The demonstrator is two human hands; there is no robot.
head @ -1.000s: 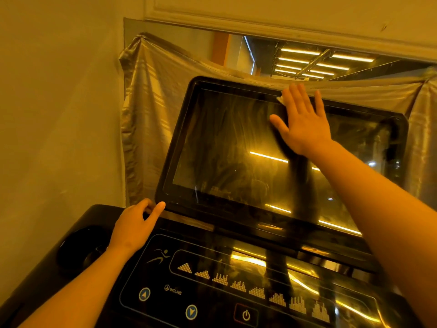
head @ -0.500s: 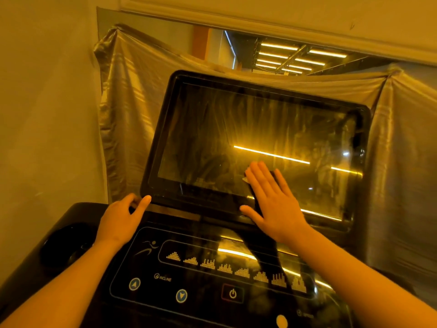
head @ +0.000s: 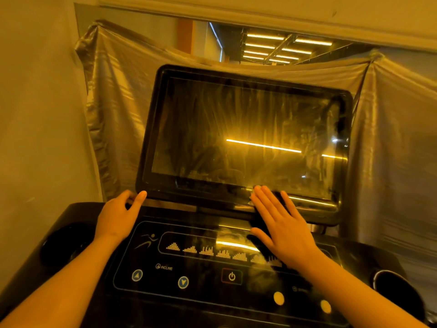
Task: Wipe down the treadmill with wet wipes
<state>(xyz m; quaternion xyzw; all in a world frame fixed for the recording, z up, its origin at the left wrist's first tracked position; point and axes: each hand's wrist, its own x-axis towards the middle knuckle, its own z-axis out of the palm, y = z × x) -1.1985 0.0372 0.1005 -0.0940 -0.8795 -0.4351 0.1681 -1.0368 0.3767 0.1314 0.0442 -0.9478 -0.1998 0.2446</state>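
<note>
Treadmill console, wiping pass at the foot of the screen. My right hand lies flat, fingers straight and lightly spread, fingertips on the lower bezel, palm over the top edge of the control panel. It clasps nothing and only presses. Wipe sits under that hand, almost wholly hidden; a pale sliver beside the index finger is what I take for its corner. My left hand is at the screen's 7 o'clock corner, fingers curled round that corner, thumb pointing toward 1 o'clock, which I read as bracing. Glass shows streaks fanning up from about its 5 o'clock, so I judge the screen partly done and the panel not yet. To do it well: flat, even pressure, overlapping strokes, wipe kept bunched under the fingers rather than trailing. Go lightly over the power button at the panel's 6 o'clock, an incline arrow toward 7 and a yellow button toward 5, lest one be pushed. The step between bezel and panel could snag the wipe. Around: left cup holder at 9 o'clock, right cup holder at 4, plastic sheet hung behind at 12, bare wall at 10.
</note>
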